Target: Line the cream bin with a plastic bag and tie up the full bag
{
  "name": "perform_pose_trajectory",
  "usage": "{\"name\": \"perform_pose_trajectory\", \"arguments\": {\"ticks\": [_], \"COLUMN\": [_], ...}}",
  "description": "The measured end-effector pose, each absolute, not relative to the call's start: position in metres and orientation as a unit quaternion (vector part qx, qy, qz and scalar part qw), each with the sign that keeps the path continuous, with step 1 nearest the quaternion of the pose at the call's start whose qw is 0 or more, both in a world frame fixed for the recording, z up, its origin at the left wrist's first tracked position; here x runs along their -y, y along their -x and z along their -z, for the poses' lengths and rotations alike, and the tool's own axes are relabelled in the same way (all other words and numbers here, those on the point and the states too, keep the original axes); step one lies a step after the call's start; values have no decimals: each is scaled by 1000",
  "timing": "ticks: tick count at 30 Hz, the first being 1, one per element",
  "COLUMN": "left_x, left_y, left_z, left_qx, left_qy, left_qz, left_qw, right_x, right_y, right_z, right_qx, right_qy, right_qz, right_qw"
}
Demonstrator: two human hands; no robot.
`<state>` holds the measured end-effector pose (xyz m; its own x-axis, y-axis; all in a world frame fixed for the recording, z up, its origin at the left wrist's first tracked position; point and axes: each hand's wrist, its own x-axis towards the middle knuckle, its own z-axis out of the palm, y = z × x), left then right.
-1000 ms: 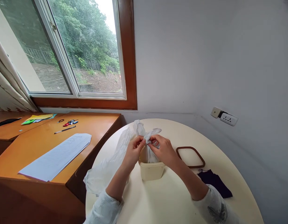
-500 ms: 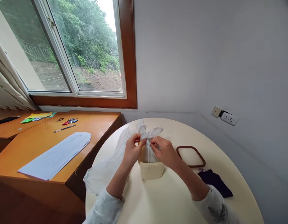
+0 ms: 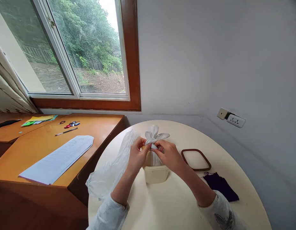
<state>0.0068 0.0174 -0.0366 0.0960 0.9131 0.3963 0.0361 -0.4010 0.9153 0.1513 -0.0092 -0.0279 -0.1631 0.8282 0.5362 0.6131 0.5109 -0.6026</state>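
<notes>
Loose ends (image 3: 163,136) of the white bag (image 3: 157,159) have shifted slightly rightward. Left hand (image 3: 137,152) and right hand (image 3: 166,152) pinch its knot (image 3: 151,141), above the cream box (image 3: 156,175) holding its lower part. Between box and brown frame (image 3: 192,150) lies a gap of tabletop (image 3: 159,204).

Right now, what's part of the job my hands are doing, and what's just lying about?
Part of the job:
knotted white bag, held by left hand and right hand
cream bin, bag partly inside
perhaps brown frame, loose plastic

Just lying about:
dark cloth
white papers
pen
</notes>
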Motion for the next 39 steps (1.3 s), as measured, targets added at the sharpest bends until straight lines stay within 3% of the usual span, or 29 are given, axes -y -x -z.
{"name": "perform_pose_trajectory", "arguments": {"ticks": [10,16,20,27,30,39], "left_x": [-24,-16,-13,-16,-16,-11], "left_y": [-2,-8,-6,2,0,-7], "left_z": [36,34,28,26,28,29], "left_qx": [-378,-402,-375,-415,-422,-359], "left_qy": [-603,-624,-654,-708,-700,-668], "left_qz": [-564,-568,-546,-512,-510,-525], "left_qw": [419,355,365,253,267,386], "right_x": [11,14,14,12,12,17], "right_y": [-166,-152,-150,-164,-165,-153], "right_z": [21,23,22,17,16,9], "right_qx": [794,767,772,764,747,780], "right_qy": [402,480,483,428,435,535], "right_qz": [-159,-114,-84,-219,-250,-5], "right_qw": [426,410,404,430,436,326]}}
